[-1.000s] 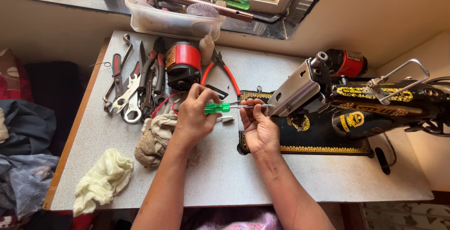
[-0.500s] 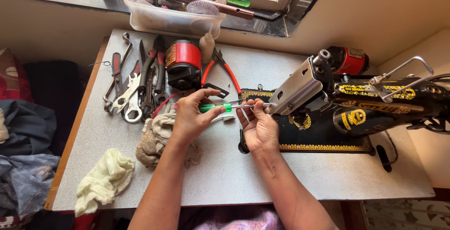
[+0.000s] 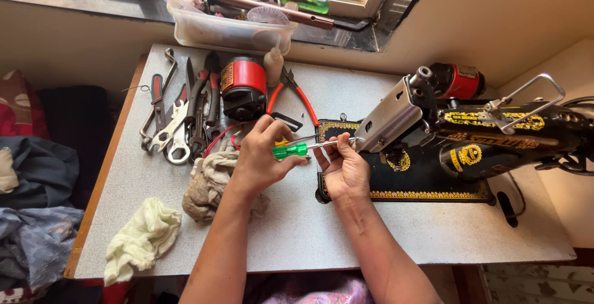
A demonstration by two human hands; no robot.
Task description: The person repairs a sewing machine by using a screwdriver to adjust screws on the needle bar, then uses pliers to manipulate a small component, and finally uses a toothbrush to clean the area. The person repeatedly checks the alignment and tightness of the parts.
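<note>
The left hand (image 3: 257,165) has its fingers clamped on the green screwdriver (image 3: 291,150), laid level so its tip meets the machine (image 3: 396,118) head, while the right hand (image 3: 346,171) pinches the shaft to steady it.

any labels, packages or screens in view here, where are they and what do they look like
No screens or signs.
Label on the red and black motor: behind the left hand, a pale strip on its red side.
Gold emblem on the black sewing machine: right of the right hand, rounded, yellow on black.
Clear plastic tub: table's far edge, boxy, holding tools.
</note>
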